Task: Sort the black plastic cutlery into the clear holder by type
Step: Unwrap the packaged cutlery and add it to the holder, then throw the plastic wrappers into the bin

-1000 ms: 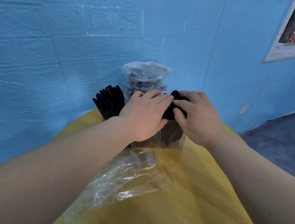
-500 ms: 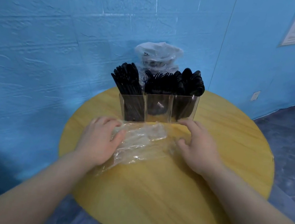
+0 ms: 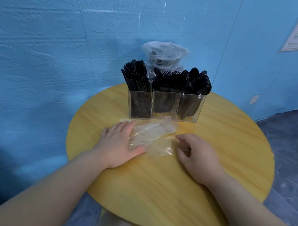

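Left hand (image 3: 121, 143) pressing wrapper (image 3: 152, 138), round table (image 3: 217, 141)

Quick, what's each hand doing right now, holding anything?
Left hand: open, resting flat on the clear plastic bag.
Right hand: open, fingers loosely curled, holding nothing.

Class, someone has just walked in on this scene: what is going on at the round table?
A person is finishing sorting black plastic cutlery. The clear holder stands at the back of the yellow table, its three compartments filled: knives on the left, forks in the middle, spoons on the right. The left hand rests flat on an empty clear plastic bag in front of the holder; the right hand is beside the bag, fingers loosely curled. Another bagged bundle sits behind the holder.
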